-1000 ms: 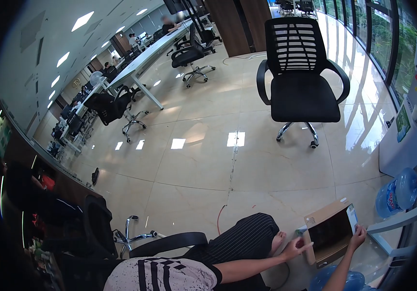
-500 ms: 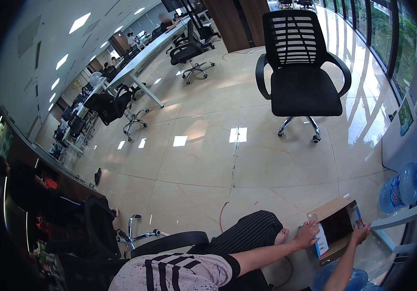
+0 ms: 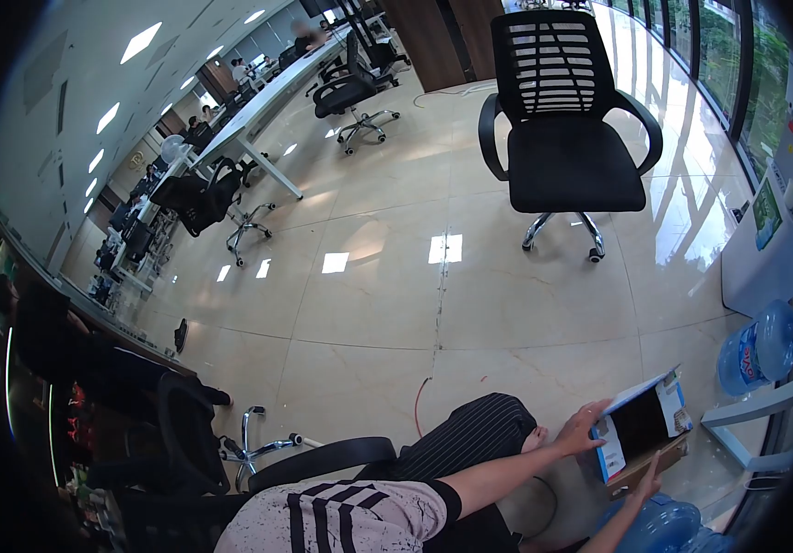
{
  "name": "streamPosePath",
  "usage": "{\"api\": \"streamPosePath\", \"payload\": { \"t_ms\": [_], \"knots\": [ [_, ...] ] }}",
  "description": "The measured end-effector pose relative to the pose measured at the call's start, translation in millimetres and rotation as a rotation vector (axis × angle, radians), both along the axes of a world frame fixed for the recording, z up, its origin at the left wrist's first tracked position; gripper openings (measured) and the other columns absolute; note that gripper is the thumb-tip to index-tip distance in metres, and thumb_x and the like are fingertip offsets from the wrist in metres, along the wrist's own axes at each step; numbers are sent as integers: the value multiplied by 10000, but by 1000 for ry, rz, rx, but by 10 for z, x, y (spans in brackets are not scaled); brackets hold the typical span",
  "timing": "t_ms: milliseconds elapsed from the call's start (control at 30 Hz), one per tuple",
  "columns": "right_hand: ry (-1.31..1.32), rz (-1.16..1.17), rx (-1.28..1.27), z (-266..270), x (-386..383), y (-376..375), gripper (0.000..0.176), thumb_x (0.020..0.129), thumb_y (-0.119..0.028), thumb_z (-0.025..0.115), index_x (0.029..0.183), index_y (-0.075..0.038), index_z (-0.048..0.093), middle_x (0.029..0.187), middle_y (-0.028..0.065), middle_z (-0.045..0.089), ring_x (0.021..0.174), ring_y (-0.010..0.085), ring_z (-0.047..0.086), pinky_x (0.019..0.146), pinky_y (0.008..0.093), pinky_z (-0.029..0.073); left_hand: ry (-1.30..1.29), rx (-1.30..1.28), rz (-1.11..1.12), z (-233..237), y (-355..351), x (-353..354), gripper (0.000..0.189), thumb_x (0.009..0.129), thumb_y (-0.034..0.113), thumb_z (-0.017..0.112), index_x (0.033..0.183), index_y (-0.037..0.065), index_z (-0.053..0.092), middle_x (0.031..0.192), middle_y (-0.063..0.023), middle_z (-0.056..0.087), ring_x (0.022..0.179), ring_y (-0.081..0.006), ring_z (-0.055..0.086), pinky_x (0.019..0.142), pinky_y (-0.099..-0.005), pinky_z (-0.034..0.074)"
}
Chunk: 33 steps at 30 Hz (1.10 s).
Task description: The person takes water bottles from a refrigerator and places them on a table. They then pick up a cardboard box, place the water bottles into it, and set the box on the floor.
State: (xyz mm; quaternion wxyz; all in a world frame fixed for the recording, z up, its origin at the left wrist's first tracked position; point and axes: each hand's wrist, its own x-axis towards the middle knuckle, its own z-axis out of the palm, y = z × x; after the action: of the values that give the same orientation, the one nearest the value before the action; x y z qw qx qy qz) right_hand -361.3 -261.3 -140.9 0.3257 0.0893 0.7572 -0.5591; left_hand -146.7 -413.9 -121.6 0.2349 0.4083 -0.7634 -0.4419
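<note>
A cardboard box [image 3: 633, 429] with blue-and-white printed panels stands tilted at the lower right, its top open and its inside dark. My left hand [image 3: 581, 429] grips the box's left side, fingers at the upper corner and thumb lower on the side. Against the brown flap [image 3: 678, 453] on the near side is my right hand [image 3: 644, 481], its index finger stretched out and apart from the others. What lies inside the box is too dark to make out.
Blue water bottles stand right of the box [image 3: 756, 348] and below it [image 3: 659, 525]. A pale metal frame [image 3: 756, 419] is at the right edge. Ahead is a black office chair [image 3: 574, 166]. Another person [image 3: 46, 332] is at the left, beside a chair [image 3: 189, 424].
The far brown flap no longer stands out beyond the box, and the near flap now spreads outward. My right hand has moved from the right edge down to the near flap.
</note>
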Motion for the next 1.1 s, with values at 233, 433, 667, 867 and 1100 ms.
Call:
{"api": "streamPosePath", "payload": {
  "t_ms": [233, 433, 667, 867, 1100],
  "knots": [
    [808, 535, 146, 478, 327, -290, 438, 953, -327, 507, 1114, 65, 618, 1234, 226, 554, 1147, 309, 525, 1014, 358, 357, -198, -393, -538, 347, -44, -29, 601, 747, 244, 651, 1312, 135, 475, 1508, -96, 264, 1409, -303, 186, 1085, -518, 254],
    [919, 856, 643, 656, 811, -390, 603, 865, -246, 581, 1361, 41, 390, 1492, 228, 221, 1387, 423, 148, 1133, 437, 182, -439, -484, -767, 252, -305, -374, 539, 748, 324, 617, 1236, 106, 548, 1488, -92, 310, 1418, -267, 171, 1109, -541, 189],
    [956, 976, 909, 700, 921, -549, 563, 846, -197, 592, 1323, 53, 426, 1482, 237, 226, 1401, 403, 99, 1159, 427, 119, -738, -817, -762, 102, -297, -541, 423, 800, 338, 582, 1168, 136, 625, 1441, -82, 394, 1411, -249, 181, 1108, -551, 179],
    [951, 765, 592, 345, 917, -267, 590, 877, -234, 565, 1356, 48, 369, 1481, 260, 206, 1388, 421, 138, 1138, 442, 176, -944, -744, -805, 122, -206, -601, 508, 842, 351, 535, 1270, 77, 546, 1442, -99, 390, 1408, -246, 196, 1110, -529, 178],
    [1112, 434, 233, 282, 1366, -89, 626, 950, -291, 471, 1433, 16, 218, 1474, 280, 195, 1368, 413, 212, 1115, 465, 210, -564, -439, -627, 487, -7, 330, 546, 894, 316, 496, 1350, 29, 410, 1407, -118, 417, 1359, -268, 301, 1054, -514, 278]
  ]
}}
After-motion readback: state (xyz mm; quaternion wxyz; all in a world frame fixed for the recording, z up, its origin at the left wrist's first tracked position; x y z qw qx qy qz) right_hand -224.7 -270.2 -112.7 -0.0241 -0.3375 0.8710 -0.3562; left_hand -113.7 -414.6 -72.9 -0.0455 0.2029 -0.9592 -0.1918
